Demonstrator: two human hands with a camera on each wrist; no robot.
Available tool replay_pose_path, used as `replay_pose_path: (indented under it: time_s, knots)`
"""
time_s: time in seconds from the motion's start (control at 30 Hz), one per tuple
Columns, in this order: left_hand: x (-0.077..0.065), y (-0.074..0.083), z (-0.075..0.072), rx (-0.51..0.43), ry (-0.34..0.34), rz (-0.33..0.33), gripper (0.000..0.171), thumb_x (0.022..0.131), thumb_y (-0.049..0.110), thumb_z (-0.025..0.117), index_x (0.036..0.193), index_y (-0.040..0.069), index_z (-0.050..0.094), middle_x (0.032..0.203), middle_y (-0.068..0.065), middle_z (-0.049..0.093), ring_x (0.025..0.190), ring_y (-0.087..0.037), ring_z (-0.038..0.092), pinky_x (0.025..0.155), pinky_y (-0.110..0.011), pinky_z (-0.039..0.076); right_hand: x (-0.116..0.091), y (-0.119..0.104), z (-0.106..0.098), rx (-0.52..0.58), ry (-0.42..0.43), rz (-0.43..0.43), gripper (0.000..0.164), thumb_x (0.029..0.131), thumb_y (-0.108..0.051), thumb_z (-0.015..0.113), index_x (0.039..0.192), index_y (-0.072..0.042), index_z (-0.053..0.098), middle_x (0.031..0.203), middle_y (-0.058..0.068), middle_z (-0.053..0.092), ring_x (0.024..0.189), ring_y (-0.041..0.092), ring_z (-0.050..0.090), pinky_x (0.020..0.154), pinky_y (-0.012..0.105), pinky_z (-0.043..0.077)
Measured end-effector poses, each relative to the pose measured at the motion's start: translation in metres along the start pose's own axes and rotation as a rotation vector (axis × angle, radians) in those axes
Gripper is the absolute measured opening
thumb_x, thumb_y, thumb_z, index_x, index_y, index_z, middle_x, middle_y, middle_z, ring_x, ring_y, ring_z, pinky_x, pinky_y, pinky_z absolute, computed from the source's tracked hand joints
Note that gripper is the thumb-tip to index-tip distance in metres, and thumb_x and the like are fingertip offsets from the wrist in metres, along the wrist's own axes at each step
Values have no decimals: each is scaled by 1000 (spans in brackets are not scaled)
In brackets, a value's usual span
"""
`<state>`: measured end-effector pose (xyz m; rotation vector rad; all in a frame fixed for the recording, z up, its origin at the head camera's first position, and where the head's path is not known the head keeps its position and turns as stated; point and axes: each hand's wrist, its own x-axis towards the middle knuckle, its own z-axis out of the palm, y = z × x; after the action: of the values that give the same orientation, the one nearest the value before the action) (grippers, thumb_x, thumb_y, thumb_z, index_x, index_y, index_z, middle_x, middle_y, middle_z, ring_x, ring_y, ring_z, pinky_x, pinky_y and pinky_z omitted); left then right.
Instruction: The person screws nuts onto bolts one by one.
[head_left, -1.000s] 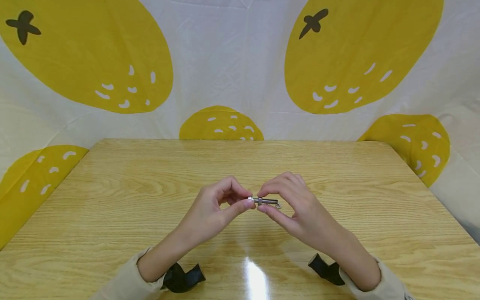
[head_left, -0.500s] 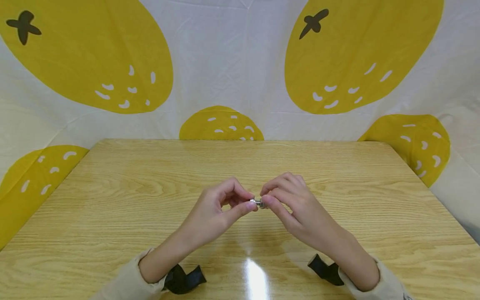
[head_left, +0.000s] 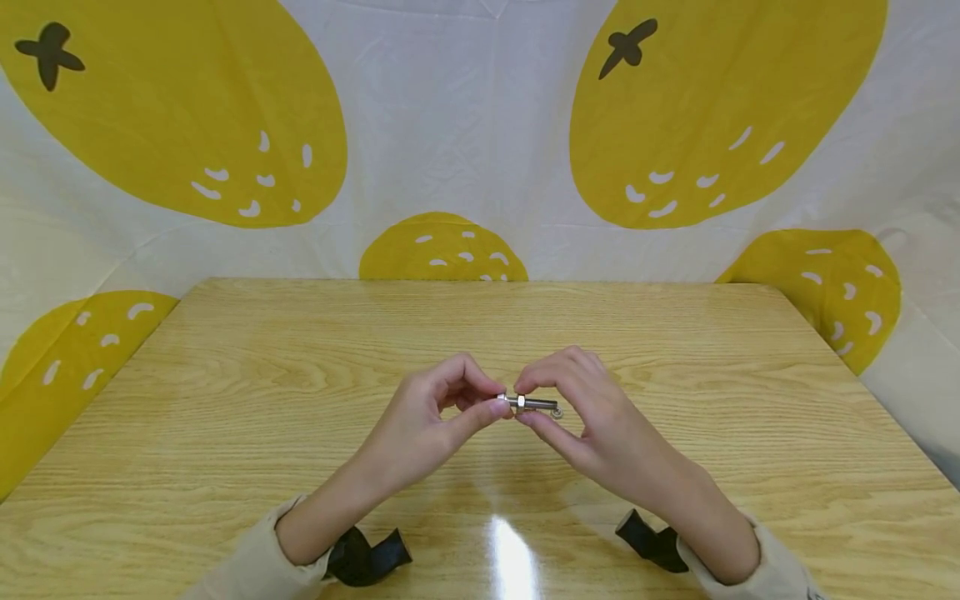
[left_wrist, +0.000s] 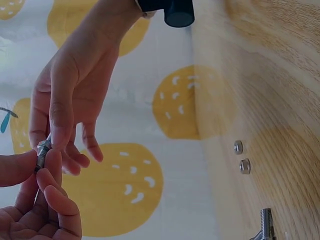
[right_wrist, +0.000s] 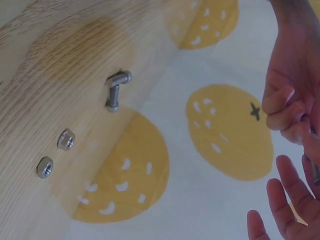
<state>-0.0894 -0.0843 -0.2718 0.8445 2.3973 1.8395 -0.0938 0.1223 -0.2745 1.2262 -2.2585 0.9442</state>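
Observation:
In the head view my left hand [head_left: 431, 412] pinches the head end of a silver bolt [head_left: 542, 405] between thumb and forefinger. The bolt lies sideways, its shank pointing right. A hex nut [head_left: 521, 403] sits around the shank near the left fingertips. My right hand [head_left: 611, 421] has its thumb and forefinger curled against that nut from below and above. Past the bolt's free end, a loose nut [head_left: 557, 413] shows partly on the table. Fingers cover much of the held bolt [left_wrist: 43, 156] in the left wrist view.
The wooden table [head_left: 300, 333] bears two loose nuts [right_wrist: 66, 139] in the right wrist view. Two more bolts [right_wrist: 119, 78] lie near them, one touching the other. A fruit-patterned cloth [head_left: 457, 125] hangs behind the table.
Half a second ago my right fingers covered the bolt's free end. Now they are spread around the nut again, and the shank shows. My left hand has hardly moved.

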Motion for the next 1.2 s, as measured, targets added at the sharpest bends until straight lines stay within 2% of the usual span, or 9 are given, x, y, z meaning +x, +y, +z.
replay_pose_path:
  time_s: [0.47,0.63,0.77,0.87,0.97,1.2]
  knots:
    - [0,0,0,-11,-6,2,9,86,11,66,91,6,60,88,-5,66,74,-11,61,69,-25,52,0,2,3,-13,4,-10,10,89,-15,62,99,-14,60,101,-5,60,98,11,48,88,31,35]
    - [0,0,1,-17,-12,6,9,87,12,66,91,6,60,86,-5,67,73,-11,61,65,-24,51,-1,0,3,-48,-17,40,6,89,-10,60,92,-15,63,100,-5,61,99,11,48,89,32,33]
    - [0,-1,1,-17,-13,4,9,87,11,65,91,6,60,86,-5,67,73,-11,61,66,-24,52,-1,0,3,-61,-21,69,5,90,-15,60,93,-16,64,101,-6,60,100,11,48,89,33,33]
    - [0,-1,0,-8,-9,1,9,87,12,66,91,6,60,88,-4,66,74,-11,61,69,-25,53,-2,0,2,-57,-18,85,16,88,-22,65,102,-16,62,103,-7,60,102,11,48,88,33,35]
    - [0,-1,0,-3,-4,0,9,87,12,66,91,6,60,88,-4,66,75,-11,62,71,-26,53,-1,-1,1,-37,-12,89,29,83,-21,71,108,-14,59,105,-5,60,102,12,48,87,32,36]
    - [0,0,0,-3,-3,20,9,86,11,66,91,6,60,86,-5,66,73,-10,62,67,-25,52,1,-1,2,-1,26,-13,28,79,-8,72,104,-10,58,101,-2,61,98,13,49,88,32,34]
